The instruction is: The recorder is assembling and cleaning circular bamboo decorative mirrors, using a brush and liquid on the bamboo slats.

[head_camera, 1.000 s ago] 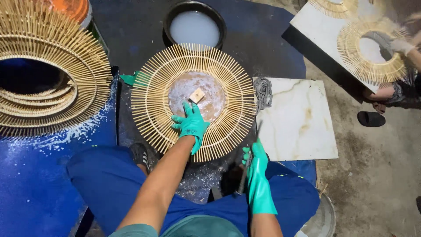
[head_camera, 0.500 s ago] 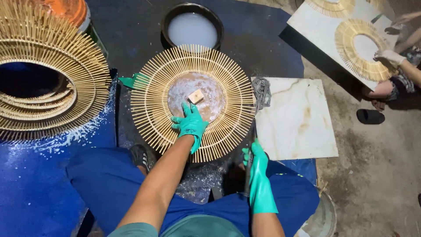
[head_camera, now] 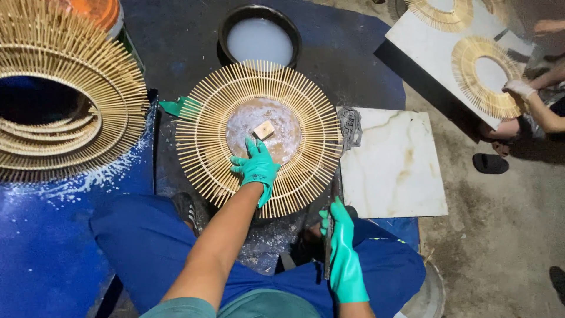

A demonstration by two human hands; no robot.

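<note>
left hand (head_camera: 257,168) flat, grip open, on round pale stick sunburst ring (head_camera: 259,138); right grip unclear.

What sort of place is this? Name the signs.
Probably a floor-level handicraft workshop. The left hand presses a stick sunburst ring, finished rings are stacked beside it, and a basin of white liquid stands close by.

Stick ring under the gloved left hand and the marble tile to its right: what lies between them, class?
In the head view, a short dark chain lies between the stick ring and the marble tile, at the tile's left edge.
</note>
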